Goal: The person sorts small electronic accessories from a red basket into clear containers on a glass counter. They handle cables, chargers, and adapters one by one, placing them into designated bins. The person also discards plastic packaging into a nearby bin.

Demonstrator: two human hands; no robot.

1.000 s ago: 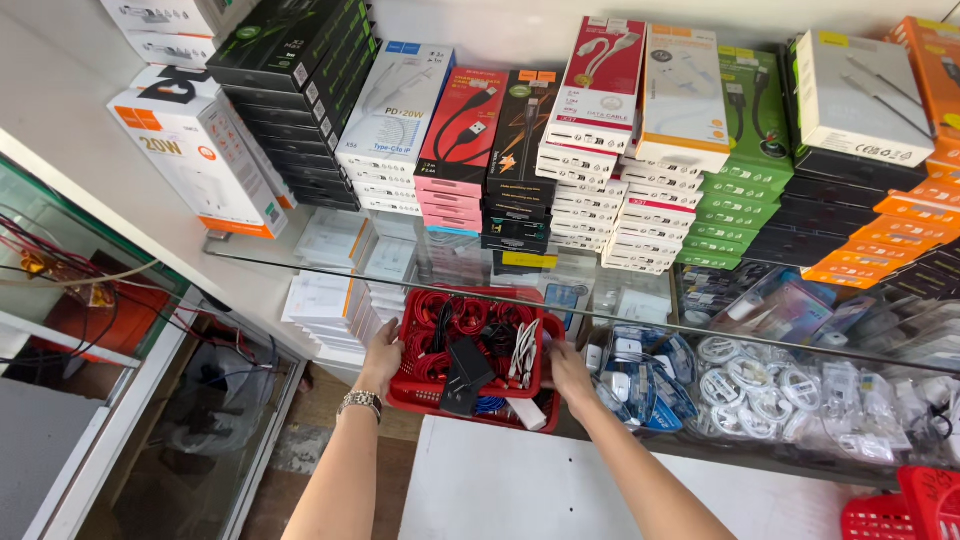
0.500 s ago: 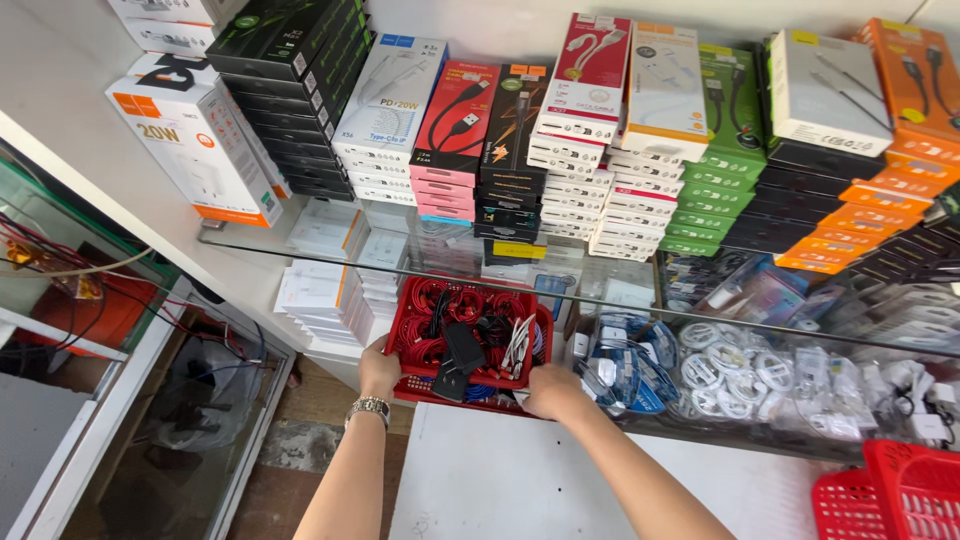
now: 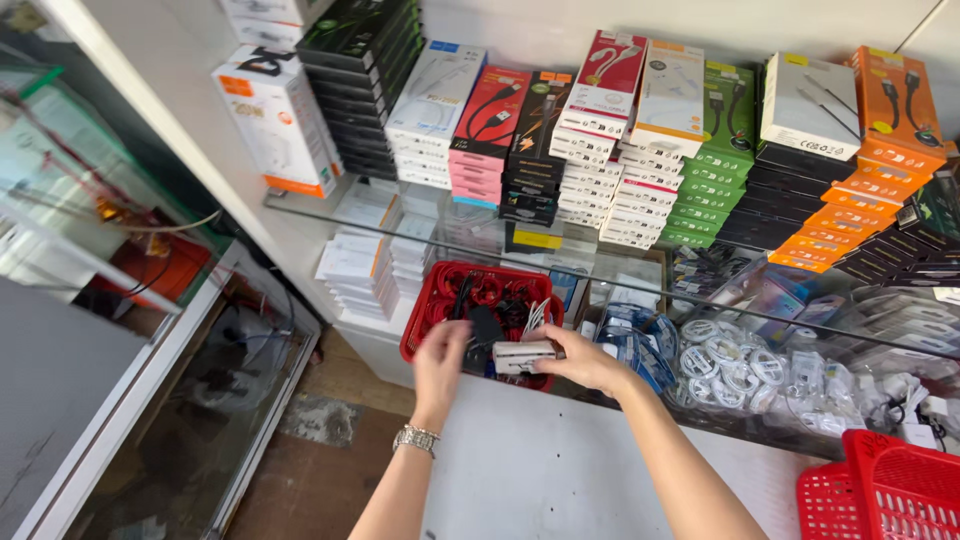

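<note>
- A small white box (image 3: 524, 356) is gripped by the right hand (image 3: 582, 360).
- The left hand (image 3: 440, 362) is held half-curled and empty beside the red basket (image 3: 420, 322).
- Bagged cables (image 3: 735, 365) are piled right.

small white rectangular box (image 3: 524, 357) just in front of red plastic basket (image 3: 422, 318) | white-orange carton (image 3: 277, 118) up-left of it | stacked flat black, pink, white, green, orange boxes (image 3: 640, 150) above it

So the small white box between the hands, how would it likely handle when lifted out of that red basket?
The small white box is probably light: the right hand carries it at one end, the left hand close by. Its flat, straight edges suggest stiff card that shouldn't roll. Loose cables crowd the red basket, so one might snag it.
</note>
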